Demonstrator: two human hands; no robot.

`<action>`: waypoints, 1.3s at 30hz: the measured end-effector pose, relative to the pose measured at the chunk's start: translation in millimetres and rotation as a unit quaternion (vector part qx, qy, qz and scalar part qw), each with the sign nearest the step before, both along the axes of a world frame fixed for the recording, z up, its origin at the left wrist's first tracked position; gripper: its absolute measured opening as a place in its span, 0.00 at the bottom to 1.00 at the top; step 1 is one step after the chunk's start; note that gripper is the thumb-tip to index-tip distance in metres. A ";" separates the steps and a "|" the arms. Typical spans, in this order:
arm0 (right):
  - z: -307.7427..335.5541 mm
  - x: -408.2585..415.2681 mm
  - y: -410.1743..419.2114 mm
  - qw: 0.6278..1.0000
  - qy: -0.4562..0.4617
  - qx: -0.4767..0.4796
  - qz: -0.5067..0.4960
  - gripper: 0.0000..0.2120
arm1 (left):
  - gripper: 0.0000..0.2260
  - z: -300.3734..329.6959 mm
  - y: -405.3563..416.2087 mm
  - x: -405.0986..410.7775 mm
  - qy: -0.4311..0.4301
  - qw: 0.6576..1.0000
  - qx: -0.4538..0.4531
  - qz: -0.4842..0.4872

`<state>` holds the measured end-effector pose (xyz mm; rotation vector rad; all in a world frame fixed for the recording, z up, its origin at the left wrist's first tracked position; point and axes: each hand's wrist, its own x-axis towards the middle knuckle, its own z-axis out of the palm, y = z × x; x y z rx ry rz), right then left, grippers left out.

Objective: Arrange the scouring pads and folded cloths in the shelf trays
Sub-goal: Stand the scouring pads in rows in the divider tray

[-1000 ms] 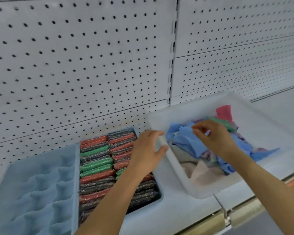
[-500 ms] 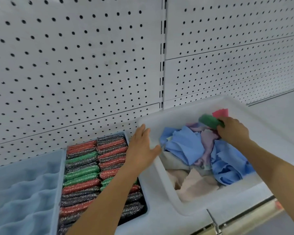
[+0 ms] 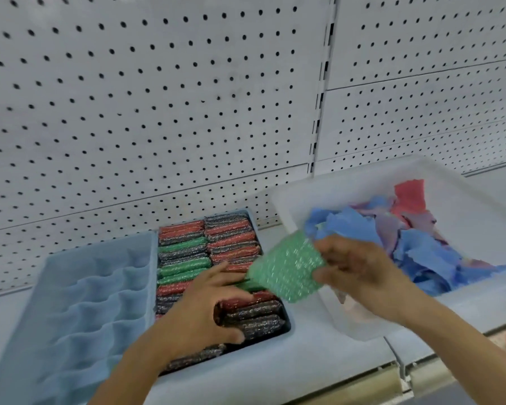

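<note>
Step in hand looks like filing: right hand (image 3: 360, 273) pinches sparkly green scouring pad (image 3: 287, 267) in air between white bin of loose cloths (image 3: 319, 182) and pad-filled blue tray (image 3: 253, 222), left hand (image 3: 211, 305) spread flat on rows; next needs a gap.

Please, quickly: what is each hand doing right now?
Left hand: open, resting on the scouring pads in the tray.
Right hand: holding a green scouring pad.
</note>
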<state>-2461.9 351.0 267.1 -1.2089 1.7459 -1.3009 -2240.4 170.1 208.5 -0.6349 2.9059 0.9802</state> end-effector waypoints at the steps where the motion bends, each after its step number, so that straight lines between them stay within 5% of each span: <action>1: -4.2 9.7 -1.9 0.999 0.036 0.017 0.024 0.11 | 0.26 -3.2 -1.4 3.4 0.009 1.000 -0.018 0.006; 4: -19.6 26.9 -7.1 0.971 0.226 0.018 0.074 0.09 | 0.22 -4.3 -1.6 5.2 0.036 0.999 -0.033 0.024; 11: -29.5 65.7 -24.8 0.798 0.581 -0.014 0.158 0.18 | 0.18 -6.5 -2.6 11.4 0.053 0.998 -0.006 0.033; 17: -52.4 86.1 -45.0 0.799 0.580 0.011 0.157 0.17 | 0.19 -5.1 -2.3 12.0 0.047 0.999 -0.007 0.024; 22: -51.7 84.0 -40.3 0.835 0.530 -0.039 0.139 0.11 | 0.18 -4.4 -2.6 11.7 0.041 0.999 -0.005 0.029; 30: -70.5 77.3 -29.9 0.830 0.543 0.024 0.121 0.17 | 0.18 -1.6 -0.7 8.7 0.026 0.999 -0.013 0.030; 32: -56.0 70.0 -28.0 0.860 0.497 0.020 0.113 0.14 | 0.17 0.3 0.0 8.9 0.026 0.999 -0.017 0.028; 35: -23.9 42.2 -24.1 0.938 0.345 0.037 -0.014 0.12 | 0.15 6.0 0.5 5.4 0.042 0.998 -0.025 0.047; 39: -12.4 -14.9 -17.5 0.947 0.278 0.004 -0.161 0.03 | 0.14 16.5 5.9 -14.2 0.099 0.993 -0.006 0.068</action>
